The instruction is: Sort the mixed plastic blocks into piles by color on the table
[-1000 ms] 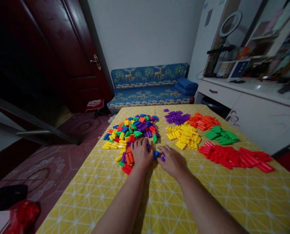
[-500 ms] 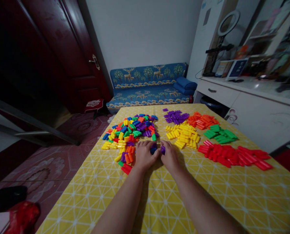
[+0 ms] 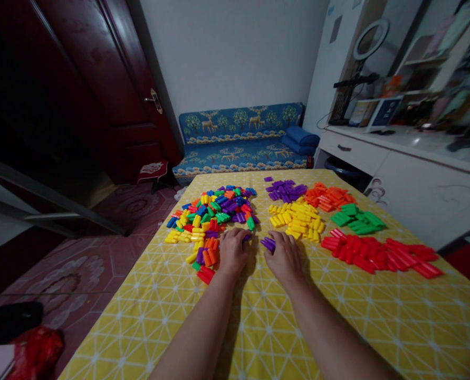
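My left hand (image 3: 233, 252) is closed low over the table beside the mixed pile, fingers curled round a purple block (image 3: 247, 238) that peeks out at its fingertips. My right hand (image 3: 284, 256) pinches another purple block (image 3: 268, 244), ribbed like joined tubes, between thumb and fingers. A small gap separates the two hands. Left of them spreads a mixed-colour pile of plastic blocks (image 3: 214, 207). Beyond my right hand lie yellow blocks (image 3: 300, 217) and a heap of purple blocks (image 3: 284, 190).
Orange blocks (image 3: 328, 197), green blocks (image 3: 357, 218) and red blocks (image 3: 377, 252) lie in separate heaps on the right of the yellow patterned tablecloth (image 3: 171, 322). Past the table stand a blue sofa (image 3: 235, 153) and, at right, a white cabinet (image 3: 420, 184).
My hands have moved apart, the right one shifting right with its purple block. The dark blue block seen between them is no longer visible; a purple block shows at my left fingertips.
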The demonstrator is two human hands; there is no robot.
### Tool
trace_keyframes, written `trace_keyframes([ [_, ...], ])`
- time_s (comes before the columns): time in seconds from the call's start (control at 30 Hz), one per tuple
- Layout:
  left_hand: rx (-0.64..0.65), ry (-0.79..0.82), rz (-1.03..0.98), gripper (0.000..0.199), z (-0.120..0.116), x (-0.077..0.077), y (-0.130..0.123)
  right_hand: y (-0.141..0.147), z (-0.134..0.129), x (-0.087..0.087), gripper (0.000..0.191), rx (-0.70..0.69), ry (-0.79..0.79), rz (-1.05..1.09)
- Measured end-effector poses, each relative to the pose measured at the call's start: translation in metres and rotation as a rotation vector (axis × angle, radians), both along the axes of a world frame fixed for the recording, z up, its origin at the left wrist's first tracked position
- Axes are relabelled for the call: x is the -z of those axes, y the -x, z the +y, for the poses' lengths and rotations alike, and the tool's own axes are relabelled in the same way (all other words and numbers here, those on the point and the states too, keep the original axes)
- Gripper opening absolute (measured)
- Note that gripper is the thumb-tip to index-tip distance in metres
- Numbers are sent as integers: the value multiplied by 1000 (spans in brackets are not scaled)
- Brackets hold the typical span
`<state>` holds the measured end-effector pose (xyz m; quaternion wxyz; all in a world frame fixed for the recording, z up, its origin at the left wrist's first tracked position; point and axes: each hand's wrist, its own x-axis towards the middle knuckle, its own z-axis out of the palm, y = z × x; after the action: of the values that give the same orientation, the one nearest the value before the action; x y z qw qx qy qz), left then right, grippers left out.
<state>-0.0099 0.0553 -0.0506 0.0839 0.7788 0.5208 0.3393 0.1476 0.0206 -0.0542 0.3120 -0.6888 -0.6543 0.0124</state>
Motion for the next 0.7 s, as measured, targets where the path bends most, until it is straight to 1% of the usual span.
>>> trace_keyframes([
  [0.03, 10, -4, -20, 37, 0, 0, 0, -1, 1, 2, 33, -9, -9, 25],
  [0.1, 41, -21, -70, 35, 2, 1, 1, -1, 4, 6, 27, -39, -39, 157],
  [0.17, 90, -56, -138, 33, 3, 3, 1, 0, 6, 10, 26, -83, -90, 369],
  [0.23, 146, -99, -219, 37, 5, 4, 1, 1, 8, 12, 28, -150, -150, 579],
  [0.33, 221, -147, -326, 42, 5, 6, -1, 4, 8, 11, 30, -211, -216, 765],
  [0.43, 268, -140, -383, 33, 4, 7, -3, 5, 7, 8, 32, -214, -229, 845],
  [0.53, 296, -96, -385, 29, 4, 7, -4, 5, 5, 4, 34, -230, -218, 889],
  [0.7, 270, -16, -352, 28, 2, 5, -5, 6, 3, 2, 34, -287, -141, 899],
])
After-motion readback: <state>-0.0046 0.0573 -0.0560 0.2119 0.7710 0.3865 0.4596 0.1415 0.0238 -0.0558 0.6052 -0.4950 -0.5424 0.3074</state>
